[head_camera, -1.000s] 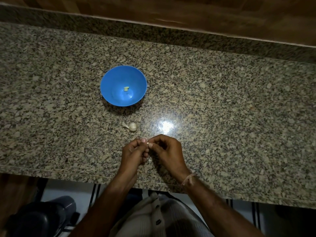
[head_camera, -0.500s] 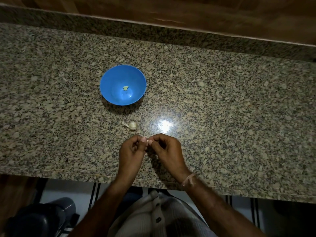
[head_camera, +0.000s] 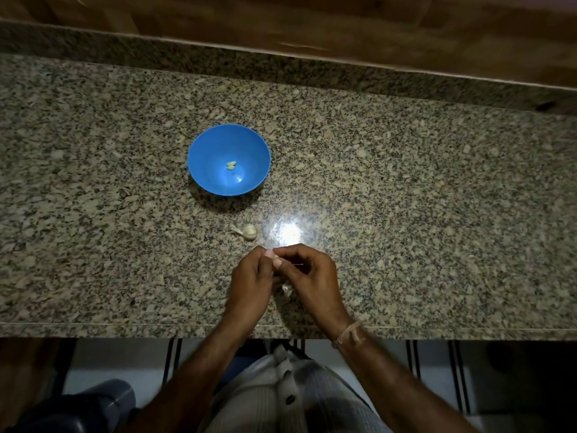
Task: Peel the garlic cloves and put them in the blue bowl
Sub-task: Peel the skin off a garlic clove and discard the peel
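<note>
My feed is dim. Light from above throws a white glare spot (head_camera: 288,234) on the granite countertop (head_camera: 421,198), in the near middle. The blue bowl (head_camera: 215,151) casts a soft shadow (head_camera: 224,203) on its near side. The corners fall off to near black, darkest below the counter's near edge. The wooden panel (head_camera: 312,23) at the far edge smears with blur, and the wide lens bows the counter's lines. The garlic clove (head_camera: 276,260) pinched between left hand (head_camera: 251,276) and right hand (head_camera: 312,273) is too small and dim to resolve.
</note>
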Demonstrator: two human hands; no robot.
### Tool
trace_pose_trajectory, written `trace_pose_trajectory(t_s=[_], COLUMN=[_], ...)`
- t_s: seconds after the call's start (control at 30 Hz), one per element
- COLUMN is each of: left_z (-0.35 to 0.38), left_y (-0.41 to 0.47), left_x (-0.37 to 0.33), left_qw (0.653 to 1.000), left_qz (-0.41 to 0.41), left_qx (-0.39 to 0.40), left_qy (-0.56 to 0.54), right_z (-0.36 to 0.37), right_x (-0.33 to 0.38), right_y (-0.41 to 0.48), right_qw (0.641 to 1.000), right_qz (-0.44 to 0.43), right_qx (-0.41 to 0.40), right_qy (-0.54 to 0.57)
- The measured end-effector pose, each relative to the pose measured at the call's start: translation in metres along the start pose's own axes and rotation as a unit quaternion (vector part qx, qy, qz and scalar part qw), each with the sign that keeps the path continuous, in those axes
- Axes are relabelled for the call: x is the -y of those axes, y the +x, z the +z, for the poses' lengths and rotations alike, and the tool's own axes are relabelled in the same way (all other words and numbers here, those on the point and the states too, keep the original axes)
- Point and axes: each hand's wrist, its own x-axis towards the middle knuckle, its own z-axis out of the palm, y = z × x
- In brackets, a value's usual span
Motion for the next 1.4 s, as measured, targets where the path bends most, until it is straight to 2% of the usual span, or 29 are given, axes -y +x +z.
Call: trace_pose_trajectory(t_s=[0.2,0.33,0.57,0.83,1.4], left_z=[-0.009,-0.017,-0.025,-0.019,-0.012], left_y=[0.001,0.002,0.001,0.006,0.008], left_x=[0.003,0.001,-0.013,-0.022,-0.028], left_qw=[0.997,0.999,0.998,0.997,0.996], left_qz=[0.030,0.010,0.026,-0.024,-0.026], left_qx=[0.033,0.041,0.052,0.045,-0.015], left_qy=[0.064,0.012,-0.001,-0.057,-0.084], right_z=[0.006,0.008,0.007,0.001,0.008], right_x=[-0.001,-0.005,-0.001,-0.002,0.007], right_y=[-0.008,-0.018,-0.025,-0.012,-0.003], right_qw=[0.997,0.996,0.991,0.991,0.989], right_qz=[0.039,0.027,-0.013,-0.009,0.042], right_qx=[-0.045,-0.077,-0.130,-0.133,-0.130], right_qy=[0.042,0.025,-0.002,-0.013,0.054])
